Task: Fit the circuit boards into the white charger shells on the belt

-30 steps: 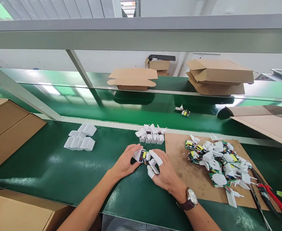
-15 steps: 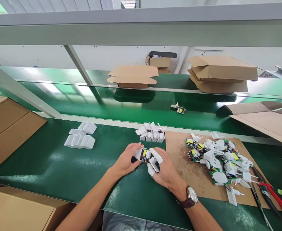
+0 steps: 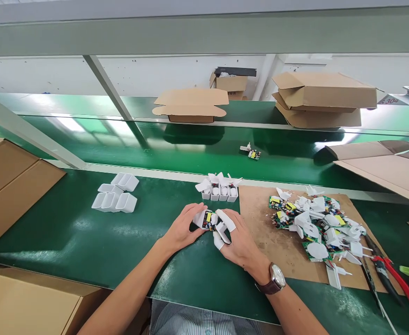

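Both my hands meet over the green table near its middle. My left hand grips a white charger shell with a small circuit board sitting in it. My right hand, with white finger cots and a wristwatch, pinches the same assembly from the right. Just behind them stands a short row of assembled shells. To the right a pile of circuit boards and white plug caps lies on a brown cardboard sheet.
Several empty white shells lie at the left. Red-handled pliers rest at the far right. One loose board sits on the conveyor belt behind. Cardboard boxes stand at the left, on the back shelf and at the right.
My hands stay together on the same charger shell and board. The loose board on the belt behind has drifted left. The view has tilted slightly.
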### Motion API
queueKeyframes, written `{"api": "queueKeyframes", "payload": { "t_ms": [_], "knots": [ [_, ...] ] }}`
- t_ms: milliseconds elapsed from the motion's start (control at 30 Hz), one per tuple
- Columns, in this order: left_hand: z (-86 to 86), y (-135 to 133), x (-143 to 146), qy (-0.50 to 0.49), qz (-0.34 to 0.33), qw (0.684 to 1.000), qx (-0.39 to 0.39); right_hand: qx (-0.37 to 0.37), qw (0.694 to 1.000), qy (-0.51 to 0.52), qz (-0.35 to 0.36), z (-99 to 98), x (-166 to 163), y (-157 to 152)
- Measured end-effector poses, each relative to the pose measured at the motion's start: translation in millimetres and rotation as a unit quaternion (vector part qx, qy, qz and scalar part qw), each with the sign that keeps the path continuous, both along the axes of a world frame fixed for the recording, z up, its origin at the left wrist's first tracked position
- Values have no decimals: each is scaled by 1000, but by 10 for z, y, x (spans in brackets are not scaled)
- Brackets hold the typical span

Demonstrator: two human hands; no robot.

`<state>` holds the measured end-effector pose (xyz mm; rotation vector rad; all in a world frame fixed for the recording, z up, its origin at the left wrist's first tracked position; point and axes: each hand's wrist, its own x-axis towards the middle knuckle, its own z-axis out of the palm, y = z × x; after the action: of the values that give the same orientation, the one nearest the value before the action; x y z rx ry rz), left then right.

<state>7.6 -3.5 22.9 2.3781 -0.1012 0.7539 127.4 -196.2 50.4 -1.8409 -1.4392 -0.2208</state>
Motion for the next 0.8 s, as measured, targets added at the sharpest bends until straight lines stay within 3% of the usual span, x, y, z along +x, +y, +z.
{"api": "queueKeyframes", "payload": {
  "t_ms": [267,533,667,800],
  "knots": [
    [25,-10,5,-13,-3,1000,2,-7,1000,-1,18,-45,0,-7],
    [1,-96,-5,16,-40,998,-46,-51,998,12,43,-73,23,-38],
    [-58,-98,-44,73,-21,994,-84,-50,997,22,53,124,198,-86],
    [-89,-51,-55,117,8,985,-126,-41,998,-8,-45,463,787,-47]
  ]
}}
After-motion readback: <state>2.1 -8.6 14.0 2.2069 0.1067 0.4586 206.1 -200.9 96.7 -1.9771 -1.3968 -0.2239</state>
